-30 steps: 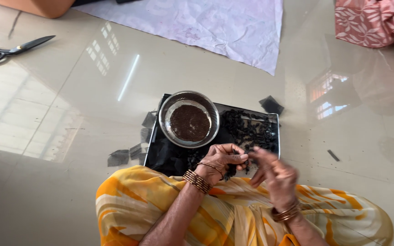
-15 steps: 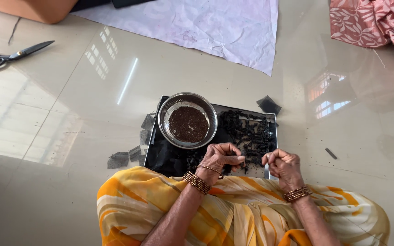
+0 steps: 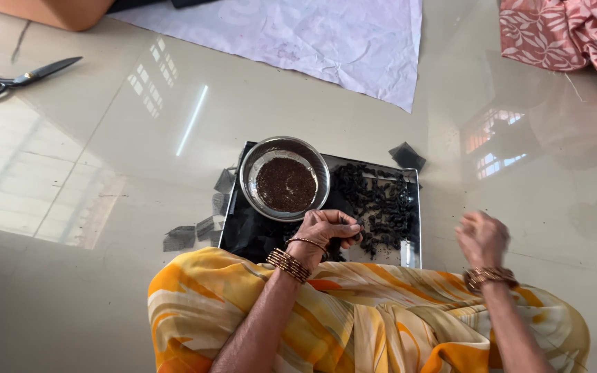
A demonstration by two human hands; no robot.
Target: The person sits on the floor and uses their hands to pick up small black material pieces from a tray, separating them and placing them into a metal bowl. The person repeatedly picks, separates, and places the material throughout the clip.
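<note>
Two hands: left grip (image 3: 323, 231) closed on dark piece (image 3: 343, 242).

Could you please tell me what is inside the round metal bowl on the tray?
The bowl holds a flat layer of fine dark brown grains. Its bottom beneath them is covered, and so is the tray under it.

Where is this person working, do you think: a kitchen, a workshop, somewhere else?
Most likely a home floor, not a workshop. The person sits on a glossy tiled floor with a tray of dark pieces and a steel bowl; scissors and a white sheet lie nearby.
</note>
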